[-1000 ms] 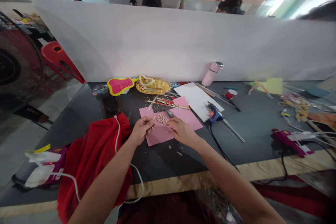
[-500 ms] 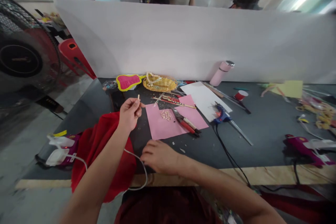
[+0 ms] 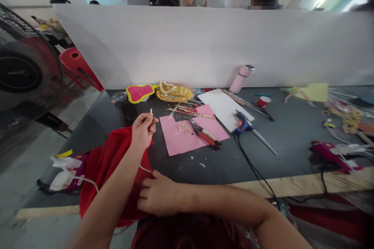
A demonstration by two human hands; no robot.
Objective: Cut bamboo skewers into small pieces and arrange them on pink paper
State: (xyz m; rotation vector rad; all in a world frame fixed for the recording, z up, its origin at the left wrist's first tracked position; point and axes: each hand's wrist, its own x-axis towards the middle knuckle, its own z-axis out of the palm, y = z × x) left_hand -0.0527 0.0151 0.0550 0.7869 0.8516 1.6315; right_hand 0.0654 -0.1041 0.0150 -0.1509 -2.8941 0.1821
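Observation:
Between the thumb and fingertips of my left hand (image 3: 143,129), a small pale wooden stick piece (image 3: 151,111) stands upright. My right hand (image 3: 159,194) has its fingers bent over the red cloth (image 3: 108,157) at the table's front edge; its fingertips are partly hidden in the folds. A white cord (image 3: 145,169) runs over the cloth and disappears by this hand. Right of my left hand lies pink paper (image 3: 175,146), bearing a pile of small pale cut pieces (image 3: 183,127) and red-and-white-handled pliers (image 3: 206,134). Thin patterned sticks (image 3: 193,112) lie behind the pile.
A wicker basket (image 3: 177,94) and a pink pouch with yellow trim (image 3: 140,93) sit at the back. White paper (image 3: 223,105), a blue glue gun (image 3: 243,122), a pink bottle (image 3: 242,79) and a red cup (image 3: 263,101) are rightward. Purple power strips (image 3: 333,157) lie at both sides.
My right hand has moved left and nearer me, onto the red cloth; the cord's loop there is out of sight. My left hand still pinches the stick piece. The view has shifted slightly.

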